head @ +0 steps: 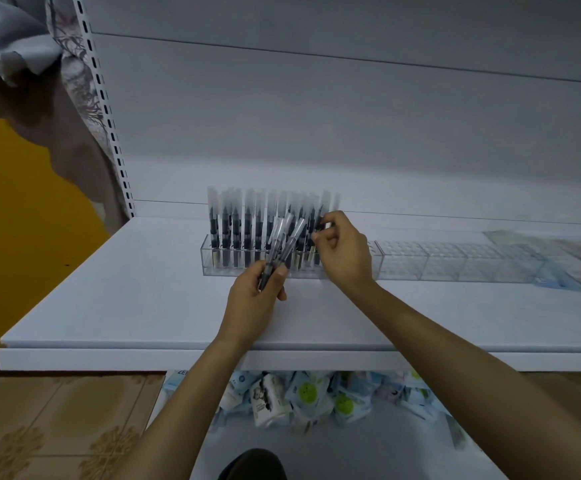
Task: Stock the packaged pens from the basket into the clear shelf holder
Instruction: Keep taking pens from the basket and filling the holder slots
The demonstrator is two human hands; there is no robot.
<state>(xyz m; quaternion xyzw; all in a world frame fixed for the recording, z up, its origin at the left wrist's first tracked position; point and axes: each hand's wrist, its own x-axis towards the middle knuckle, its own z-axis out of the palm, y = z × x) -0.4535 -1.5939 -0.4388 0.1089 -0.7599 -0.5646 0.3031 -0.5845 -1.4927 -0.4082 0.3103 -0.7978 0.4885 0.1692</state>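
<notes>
packaged pens going into the clear shelf holder

a row of packaged pens (247,230) stands upright in the left part of the clear shelf holder (209,259), which sits near the back of the white shelf (136,299). the right hand (346,252) is at the right end of the row, thumb and curled fingers pinching one pen (317,252) that stands in the holder. the left hand (252,299), just in front of the holder, has its fingers closed around a small bundle of pens (284,242) that fans up and to the right. further right the empty holder sections (455,261) continue. under the shelf lie blue and white packets (303,396).
</notes>
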